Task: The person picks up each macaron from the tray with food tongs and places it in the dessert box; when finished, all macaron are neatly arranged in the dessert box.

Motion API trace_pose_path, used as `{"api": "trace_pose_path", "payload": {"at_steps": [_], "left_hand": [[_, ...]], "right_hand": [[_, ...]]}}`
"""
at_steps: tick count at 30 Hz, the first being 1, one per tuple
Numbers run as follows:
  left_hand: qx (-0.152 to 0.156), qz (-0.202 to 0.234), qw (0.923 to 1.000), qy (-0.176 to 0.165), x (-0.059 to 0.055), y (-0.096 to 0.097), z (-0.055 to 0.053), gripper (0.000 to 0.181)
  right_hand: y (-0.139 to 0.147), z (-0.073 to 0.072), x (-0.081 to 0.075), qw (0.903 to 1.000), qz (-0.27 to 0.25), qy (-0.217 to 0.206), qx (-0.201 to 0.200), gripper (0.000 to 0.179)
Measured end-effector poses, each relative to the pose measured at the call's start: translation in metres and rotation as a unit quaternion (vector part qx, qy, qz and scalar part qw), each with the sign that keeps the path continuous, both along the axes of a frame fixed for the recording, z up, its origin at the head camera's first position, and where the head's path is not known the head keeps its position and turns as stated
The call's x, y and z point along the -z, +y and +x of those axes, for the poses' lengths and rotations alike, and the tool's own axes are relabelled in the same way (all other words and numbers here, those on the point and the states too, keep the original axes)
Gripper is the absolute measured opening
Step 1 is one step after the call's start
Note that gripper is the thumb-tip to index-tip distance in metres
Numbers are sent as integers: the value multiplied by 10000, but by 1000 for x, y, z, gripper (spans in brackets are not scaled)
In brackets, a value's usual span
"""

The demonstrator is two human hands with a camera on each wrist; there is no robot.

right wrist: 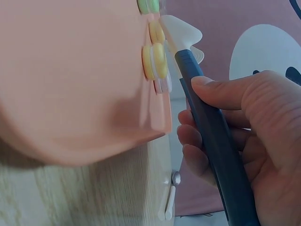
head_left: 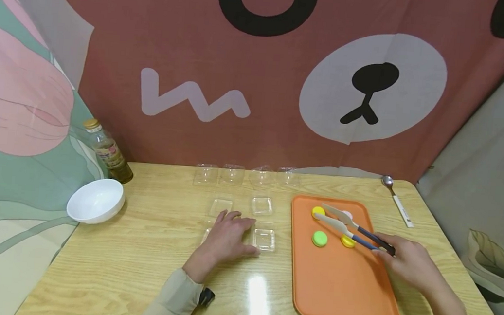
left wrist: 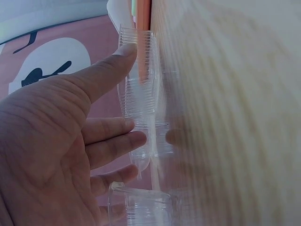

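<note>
My right hand point(head_left: 413, 261) grips a pair of tongs point(right wrist: 214, 141) with dark blue handles and pale, spatula-like ends. The tong ends hang over the orange tray point(head_left: 335, 290), above several macarons. A green macaron point(head_left: 319, 239), a yellow macaron point(head_left: 318, 212), a second yellow macaron point(right wrist: 155, 61) and a pale lilac macaron point(right wrist: 163, 84) are there, the lilac one partly hidden by the tongs. My left hand point(head_left: 229, 238), fingers spread and loosely bent, is among clear plastic boxes. Its thumb lies at the rim of one clear box point(head_left: 264, 240); another box point(left wrist: 146, 207) is near the little finger.
More clear boxes point(head_left: 262, 205) stand beyond the left hand, and a row of clear lids point(head_left: 232, 174) lines the table's back edge. A white bowl point(head_left: 96, 201) and a bottle point(head_left: 111, 155) are at the left. A spoon point(head_left: 399, 204) lies right of the tray.
</note>
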State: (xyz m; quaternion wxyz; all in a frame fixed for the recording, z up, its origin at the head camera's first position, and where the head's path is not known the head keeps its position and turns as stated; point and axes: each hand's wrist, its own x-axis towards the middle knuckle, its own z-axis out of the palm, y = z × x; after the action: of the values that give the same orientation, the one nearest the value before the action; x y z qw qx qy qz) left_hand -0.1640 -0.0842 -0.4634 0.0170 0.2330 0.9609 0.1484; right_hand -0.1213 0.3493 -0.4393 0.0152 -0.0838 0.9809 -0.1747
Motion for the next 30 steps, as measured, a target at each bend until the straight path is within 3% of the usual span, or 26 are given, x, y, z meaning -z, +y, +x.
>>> {"api": "trace_pose_path", "payload": {"at_steps": [30], "left_hand": [[1, -28, 10000, 7, -1, 0, 1, 79]], "right_hand": [[1, -1, 4, 9997, 76, 203, -90, 40]]}}
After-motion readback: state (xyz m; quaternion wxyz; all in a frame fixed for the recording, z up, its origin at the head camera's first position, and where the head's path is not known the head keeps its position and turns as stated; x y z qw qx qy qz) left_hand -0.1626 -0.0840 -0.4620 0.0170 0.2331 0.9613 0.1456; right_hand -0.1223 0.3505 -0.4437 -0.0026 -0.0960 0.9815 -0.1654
